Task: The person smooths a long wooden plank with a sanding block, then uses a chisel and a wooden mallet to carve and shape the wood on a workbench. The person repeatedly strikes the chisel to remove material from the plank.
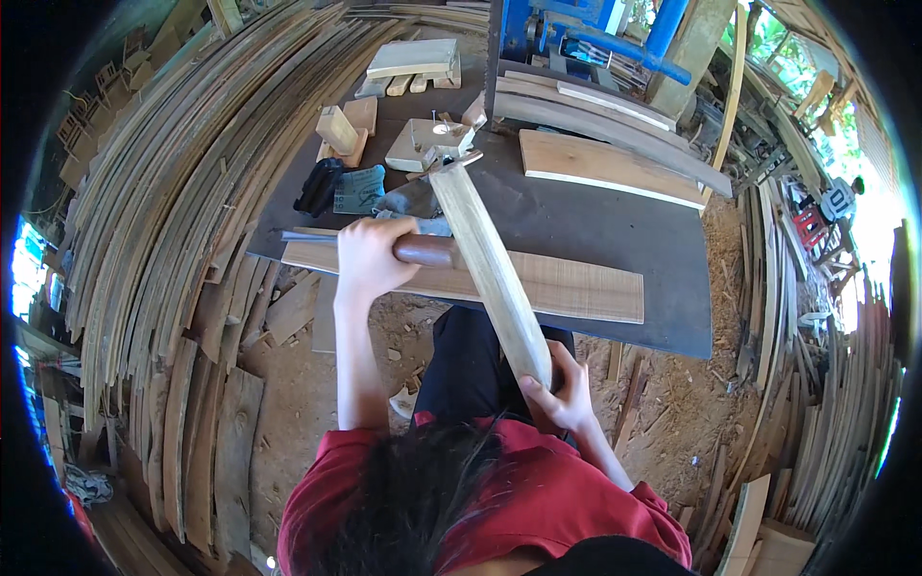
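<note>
My left hand (370, 254) is closed around a chisel-like tool with a round brown wooden handle (423, 252); its narrow grey blade points left. The handle's butt end meets or passes behind a long pale wooden strip (490, 264); I cannot tell whether they touch. My right hand (562, 389) grips the near end of this strip, which slants up and away to the left. Beneath both lies a flat brown plank (586, 285) along the near edge of the dark worktable (663, 250).
Beyond my left hand are a black object (318, 187), a teal sheet (359, 190), a grey cloth (413, 200) and wooden blocks (413, 144). Planks (615, 168) lie at the back right by a blue machine (624, 48). Long boards (192, 173) are stacked left; a person (837, 202) is far right.
</note>
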The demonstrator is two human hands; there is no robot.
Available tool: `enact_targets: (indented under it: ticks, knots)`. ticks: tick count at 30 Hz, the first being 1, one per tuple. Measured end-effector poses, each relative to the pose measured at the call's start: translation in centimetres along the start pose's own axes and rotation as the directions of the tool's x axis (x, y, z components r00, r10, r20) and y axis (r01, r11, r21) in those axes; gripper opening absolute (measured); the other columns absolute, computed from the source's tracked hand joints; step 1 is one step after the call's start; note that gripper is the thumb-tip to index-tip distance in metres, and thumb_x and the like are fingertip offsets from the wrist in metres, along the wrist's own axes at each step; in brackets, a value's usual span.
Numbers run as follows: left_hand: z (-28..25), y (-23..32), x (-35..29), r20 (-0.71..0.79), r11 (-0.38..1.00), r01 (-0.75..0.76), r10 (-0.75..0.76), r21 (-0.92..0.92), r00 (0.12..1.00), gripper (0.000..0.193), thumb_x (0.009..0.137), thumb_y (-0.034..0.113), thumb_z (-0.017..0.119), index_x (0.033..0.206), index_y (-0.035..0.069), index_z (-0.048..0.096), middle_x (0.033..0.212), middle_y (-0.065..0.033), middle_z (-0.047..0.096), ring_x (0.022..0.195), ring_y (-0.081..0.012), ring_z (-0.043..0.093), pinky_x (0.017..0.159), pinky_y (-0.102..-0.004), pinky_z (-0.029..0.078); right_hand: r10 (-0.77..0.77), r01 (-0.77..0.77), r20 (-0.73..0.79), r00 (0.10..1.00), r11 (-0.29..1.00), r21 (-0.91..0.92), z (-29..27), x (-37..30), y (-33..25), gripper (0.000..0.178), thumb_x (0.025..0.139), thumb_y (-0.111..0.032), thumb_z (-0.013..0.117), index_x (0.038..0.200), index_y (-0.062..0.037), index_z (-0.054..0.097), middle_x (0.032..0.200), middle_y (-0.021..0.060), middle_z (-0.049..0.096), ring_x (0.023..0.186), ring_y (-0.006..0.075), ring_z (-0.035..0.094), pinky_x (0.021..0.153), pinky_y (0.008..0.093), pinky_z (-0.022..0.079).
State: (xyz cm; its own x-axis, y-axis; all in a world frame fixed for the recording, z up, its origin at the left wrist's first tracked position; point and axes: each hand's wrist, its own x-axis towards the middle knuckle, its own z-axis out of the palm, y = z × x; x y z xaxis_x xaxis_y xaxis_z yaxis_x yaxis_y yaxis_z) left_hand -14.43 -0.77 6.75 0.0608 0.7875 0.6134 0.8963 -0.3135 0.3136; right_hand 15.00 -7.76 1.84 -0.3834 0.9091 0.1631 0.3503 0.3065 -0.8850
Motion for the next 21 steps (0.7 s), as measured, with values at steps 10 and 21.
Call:
enact_targets:
  ticks: [10, 21]
  knots:
    - [-0.9, -1.7, -0.1, -0.06, 0.999, 0.027, -0.025, 0.028, 0.998, 0.014, 0.059, 0.016, 0.068, 0.063, 0.013, 0.055, 0.057, -0.0062, 0.057, 0.056, -0.027, 0.058, 0.052, -0.0365, 0.043, -0.1, 0.102, -0.032, 0.994, 0.992, 0.07, 0.8, 2.1, -0.9, 0.048, 0.075, -0.03, 0.068, 0.108, 0.0019, 0.053, 0.082, 0.0169, 0.064, 0.072, 0.0257, 0.064, 0.068, 0.0329, 0.05]
    - [-3.0, 5.4, 0.0, -0.149, 0.967, -0.141, 0.11, -0.214, 0.983, 0.021, 0.067, 0.02, 0.073, 0.061, 0.012, 0.055, 0.053, -0.0052, 0.054, 0.048, -0.0233, 0.054, 0.049, -0.0339, 0.042, 0.07, -0.011, -0.272, 0.96, 0.977, 0.211, -3.0, -1.0, 0.8, 0.044, 0.071, -0.029, 0.067, 0.101, 0.0019, 0.055, 0.078, 0.013, 0.063, 0.071, 0.0175, 0.06, 0.066, 0.0317, 0.048]
